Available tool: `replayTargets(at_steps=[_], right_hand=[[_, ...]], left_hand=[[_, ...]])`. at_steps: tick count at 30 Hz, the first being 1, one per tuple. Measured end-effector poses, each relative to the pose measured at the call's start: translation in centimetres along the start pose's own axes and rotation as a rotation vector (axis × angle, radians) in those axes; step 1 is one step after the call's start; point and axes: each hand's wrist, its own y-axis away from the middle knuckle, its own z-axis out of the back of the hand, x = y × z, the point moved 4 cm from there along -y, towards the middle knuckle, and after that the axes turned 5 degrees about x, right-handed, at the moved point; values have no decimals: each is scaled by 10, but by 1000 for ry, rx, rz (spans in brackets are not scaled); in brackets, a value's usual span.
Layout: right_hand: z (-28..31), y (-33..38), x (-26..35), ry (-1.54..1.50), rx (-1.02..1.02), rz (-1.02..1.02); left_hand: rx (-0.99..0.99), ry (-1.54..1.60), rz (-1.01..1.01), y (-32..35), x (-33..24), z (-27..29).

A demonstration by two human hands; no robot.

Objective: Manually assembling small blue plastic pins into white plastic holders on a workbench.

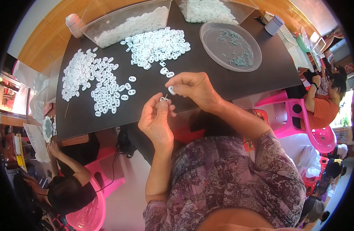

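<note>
Above the near edge of the dark table (pixel 207 86), my two hands are close together. My left hand (pixel 157 125) is closed in a pinch on a small white plastic piece (pixel 164 99), with a thin pin standing up from it. My right hand (pixel 198 90) pinches another white oval piece (pixel 171 90) between thumb and forefinger, just above and right of the left one. Just beyond lie a few loose white pieces (pixel 164 71), then a large pile of white two-holed oval pieces (pixel 157 46). More such pieces form a pile at the left (pixel 77 73) and a looser group (pixel 106 94).
A round clear dish (pixel 206 49) holds small grey-green parts (pixel 240 58). Clear bins of white pieces (pixel 127 29) (pixel 207 11) line the far side. Also there: a pinkish bottle (pixel 74 25), a grey-lidded jar (pixel 274 25), a thin stick (pixel 67 109). People sit at both sides on pink chairs (pixel 296 111).
</note>
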Motion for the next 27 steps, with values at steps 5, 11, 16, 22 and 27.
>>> replayTargets(at_steps=[5, 11, 16, 22, 27], right_hand=[[-3, -2, -2, -53, -23, -16], [-5, -4, -5, -61, -23, 12], [-7, -4, -7, -40, -15, 61], [-8, -1, -7, 47, -39, 93], [-10, 4, -1, 192, -61, 131]], left_hand=[[-2, -43, -6, 1, 1, -1], [4, -65, -15, 0, 2, 1], [-5, -70, 14, 1, 2, 2], [9, -97, -14, 2, 3, 0], [9, -145, -59, 3, 0, -4]])
